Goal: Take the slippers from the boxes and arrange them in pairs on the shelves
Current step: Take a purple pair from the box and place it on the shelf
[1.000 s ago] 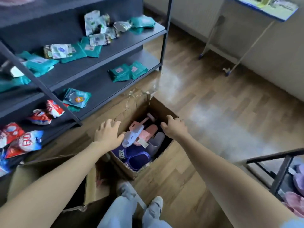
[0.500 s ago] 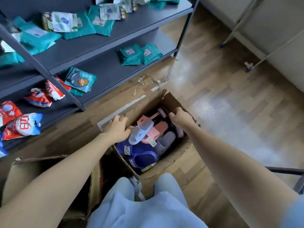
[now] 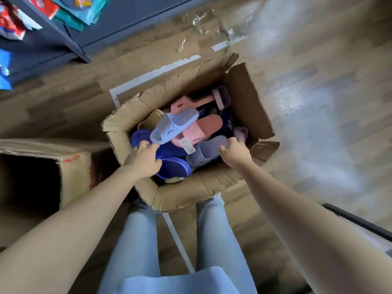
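Wood-plank laminate floor (image 3: pixel 307 102), glare patch at upper right, scraps of clear crumpled tape (image 3: pixel 203 20) lying near the dark grey metal shelf unit (image 3: pixel 70 43); colourful plastic packets (image 3: pixel 14 20) sit on that shelf at top left. Open brown cardboard box (image 3: pixel 248 96) stands on the floor between the person's jeans-clad legs (image 3: pixel 135 236), flaps torn. A second cardboard box (image 3: pixel 72 170) lies on its side to the left, touching or nearly so. Slippers are piled loose inside the open box: light blue slide slipper (image 3: pixel 174 126) on top, pink slipper with white tag (image 3: pixel 201 128) under it, dark blue slippers (image 3: pixel 174 168) lower left, lilac-grey slipper (image 3: pixel 209 151) lower right. Left hand (image 3: pixel 144 158) fingers curled down onto the dark blue slippers, grip not confirmed. Right hand (image 3: pixel 235 153) fingers bent over the lilac-grey slipper's edge, touching it; full closure can't be told.
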